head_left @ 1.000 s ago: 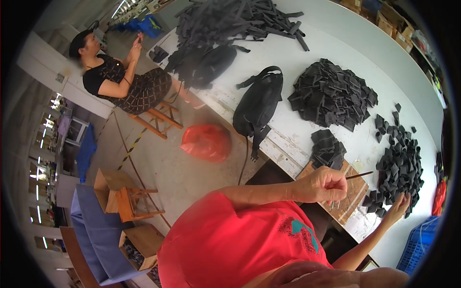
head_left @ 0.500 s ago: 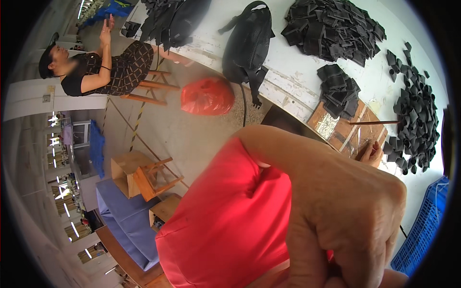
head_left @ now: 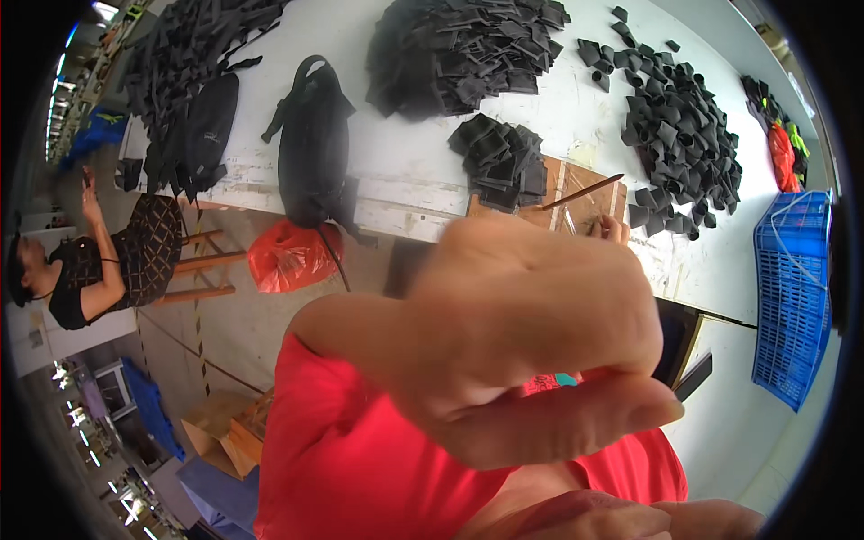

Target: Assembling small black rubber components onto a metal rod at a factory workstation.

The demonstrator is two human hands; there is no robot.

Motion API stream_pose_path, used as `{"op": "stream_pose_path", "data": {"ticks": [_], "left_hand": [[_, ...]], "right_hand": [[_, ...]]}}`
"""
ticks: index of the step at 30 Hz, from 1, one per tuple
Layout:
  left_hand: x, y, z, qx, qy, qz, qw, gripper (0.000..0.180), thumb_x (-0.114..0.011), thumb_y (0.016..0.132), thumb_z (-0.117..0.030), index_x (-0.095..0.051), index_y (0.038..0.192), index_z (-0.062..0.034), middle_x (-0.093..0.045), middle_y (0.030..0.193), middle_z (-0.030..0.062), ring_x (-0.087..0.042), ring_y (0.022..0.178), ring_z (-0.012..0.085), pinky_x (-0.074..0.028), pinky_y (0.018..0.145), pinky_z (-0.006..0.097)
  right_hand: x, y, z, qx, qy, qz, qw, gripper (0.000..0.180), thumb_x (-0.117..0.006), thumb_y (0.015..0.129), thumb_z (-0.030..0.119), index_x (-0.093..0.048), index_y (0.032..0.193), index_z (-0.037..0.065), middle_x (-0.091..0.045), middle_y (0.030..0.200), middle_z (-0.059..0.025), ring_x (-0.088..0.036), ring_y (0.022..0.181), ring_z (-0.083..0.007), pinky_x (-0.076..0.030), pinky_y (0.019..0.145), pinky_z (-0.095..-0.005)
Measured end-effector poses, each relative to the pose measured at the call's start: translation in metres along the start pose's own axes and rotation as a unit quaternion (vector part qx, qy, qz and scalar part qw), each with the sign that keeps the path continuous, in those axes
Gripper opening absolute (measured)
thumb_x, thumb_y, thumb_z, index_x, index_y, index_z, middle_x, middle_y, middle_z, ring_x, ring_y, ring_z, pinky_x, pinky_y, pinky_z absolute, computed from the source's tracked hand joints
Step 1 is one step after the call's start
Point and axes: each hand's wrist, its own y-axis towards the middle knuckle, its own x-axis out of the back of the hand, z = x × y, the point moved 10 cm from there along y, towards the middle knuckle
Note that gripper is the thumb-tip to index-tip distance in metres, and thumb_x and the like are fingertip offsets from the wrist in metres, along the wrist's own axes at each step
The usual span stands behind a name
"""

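My left hand (head_left: 540, 324) is raised close in front of me and slightly blurred. Its fingers curl inward with the thumb along the lower side, and nothing shows in them. Behind it, my right hand (head_left: 614, 229) rests by a brown wooden board (head_left: 555, 176) on the table. Only its bent fingers are visible; what they hold, if anything, is hidden. A brown stick (head_left: 585, 191) lies across the board beside them. Left of the board sits a small stack of flat black pieces (head_left: 498, 160). To the right lies a heap of folded black loops (head_left: 679, 135).
A larger pile of black pieces (head_left: 468, 54) and a black bag (head_left: 313, 148) lie on the white table (head_left: 396, 171). A blue crate (head_left: 792, 297) stands at right, a red plastic bag (head_left: 295, 256) below the table. A seated person (head_left: 90, 270) is at far left.
My view has swung, so the table and piles appear further left and the blue crate shows more. My left hand has moved up and left in view, its thumb now visible.
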Motion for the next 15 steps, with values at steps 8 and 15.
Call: {"op": "stream_pose_path", "data": {"ticks": [8,15], "left_hand": [[0.013,0.004,-0.022,-0.046,0.188,-0.034,0.981,0.022,-0.067,0.08,-0.018,-0.053,0.081,-0.0012,-0.056,0.074,0.0076,-0.049,0.051,0.0139,-0.037,0.044,0.024],[0.02,0.002,-0.054,-0.087,0.26,0.008,0.962,0.02,-0.066,0.081,-0.017,-0.054,0.08,-0.0021,-0.057,0.073,0.0065,-0.049,0.052,0.0133,-0.037,0.046,0.024]], "right_hand": [[0.019,-0.003,-0.007,-0.004,-0.021,0.014,1.0,0.012,-0.057,0.081,0.007,-0.057,0.092,0.007,-0.054,0.085,-0.012,-0.056,0.07,-0.0304,-0.045,0.06,-0.0391],[0.018,-0.004,0.003,0.0,-0.011,0.018,1.0,0.01,-0.058,0.081,0.007,-0.056,0.091,0.008,-0.055,0.087,-0.011,-0.057,0.072,-0.0291,-0.046,0.061,-0.0381]]}}
